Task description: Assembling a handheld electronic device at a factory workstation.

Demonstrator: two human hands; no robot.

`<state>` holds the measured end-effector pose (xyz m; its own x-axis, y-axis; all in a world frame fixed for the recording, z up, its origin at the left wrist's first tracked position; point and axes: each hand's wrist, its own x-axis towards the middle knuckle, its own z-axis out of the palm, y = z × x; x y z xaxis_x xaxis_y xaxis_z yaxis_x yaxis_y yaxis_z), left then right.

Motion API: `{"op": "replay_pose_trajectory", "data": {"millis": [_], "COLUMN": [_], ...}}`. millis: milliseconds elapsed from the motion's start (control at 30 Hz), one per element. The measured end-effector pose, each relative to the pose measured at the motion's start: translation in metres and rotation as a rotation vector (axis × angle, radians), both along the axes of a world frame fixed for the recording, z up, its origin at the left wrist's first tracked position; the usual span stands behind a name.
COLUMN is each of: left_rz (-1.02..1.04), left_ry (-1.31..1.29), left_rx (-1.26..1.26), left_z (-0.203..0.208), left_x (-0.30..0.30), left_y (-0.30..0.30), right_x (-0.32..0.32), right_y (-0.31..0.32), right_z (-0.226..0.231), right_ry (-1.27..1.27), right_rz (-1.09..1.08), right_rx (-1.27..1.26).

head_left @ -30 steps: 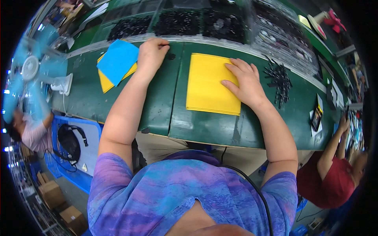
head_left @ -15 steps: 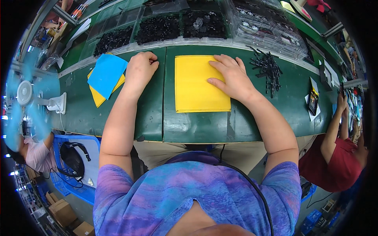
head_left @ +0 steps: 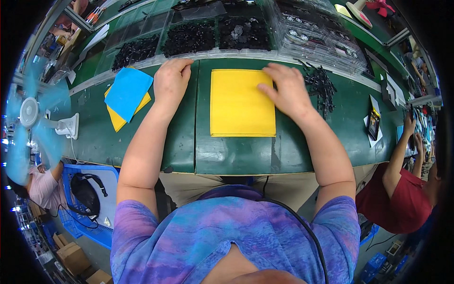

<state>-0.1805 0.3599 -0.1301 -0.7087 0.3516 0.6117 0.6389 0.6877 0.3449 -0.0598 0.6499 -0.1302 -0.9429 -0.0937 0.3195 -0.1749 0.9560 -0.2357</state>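
Note:
A neat square stack of yellow sheets [head_left: 236, 104], perhaps cloth or thin pads, lies flat on the green table in front of me. My right hand [head_left: 289, 92] is at its upper right corner, thumb and fingers apart, and grips nothing. My left hand [head_left: 171, 83] rests on the table left of the stack, with its fingers loosely bent and the thumb a little apart from them. Nothing shows in it. Beside that hand, on the left, a blue sheet [head_left: 130, 92] lies askew on top of more yellow sheets [head_left: 117, 121].
Clear trays of small black parts [head_left: 189, 38] line the far edge. Right of my right hand lies a heap of black strips [head_left: 321, 85]. A white-based fan [head_left: 29, 113] stands at far left. A small black-and-yellow item [head_left: 374, 122] lies at right, near a person in red [head_left: 397, 199].
My right hand has drawn back rightward from the yellow stack to its corner. My left hand has moved slightly up the table, and its fingers have straightened somewhat.

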Motion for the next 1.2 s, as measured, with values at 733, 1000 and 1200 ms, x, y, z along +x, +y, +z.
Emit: {"op": "replay_pose_trajectory", "data": {"millis": [733, 1000, 1200], "left_rz": [-0.211, -0.244, -0.285], "left_ry": [0.067, 0.025, 0.015], "left_rx": [0.015, 0.07, 0.052], "left_z": [-0.003, -0.005, -0.005], "left_x": [-0.001, 0.006, 0.01], "left_y": [0.006, 0.012, 0.009], "right_x": [-0.011, 0.014, 0.023], "right_y": [0.11, 0.161, 0.144], "right_z": [0.023, 0.005, -0.001], "right_ry": [-0.166, 0.006, 0.073], "right_rz": [-0.464, -0.415, -0.236], "right_rx": [-0.257, -0.268, -0.13]}}
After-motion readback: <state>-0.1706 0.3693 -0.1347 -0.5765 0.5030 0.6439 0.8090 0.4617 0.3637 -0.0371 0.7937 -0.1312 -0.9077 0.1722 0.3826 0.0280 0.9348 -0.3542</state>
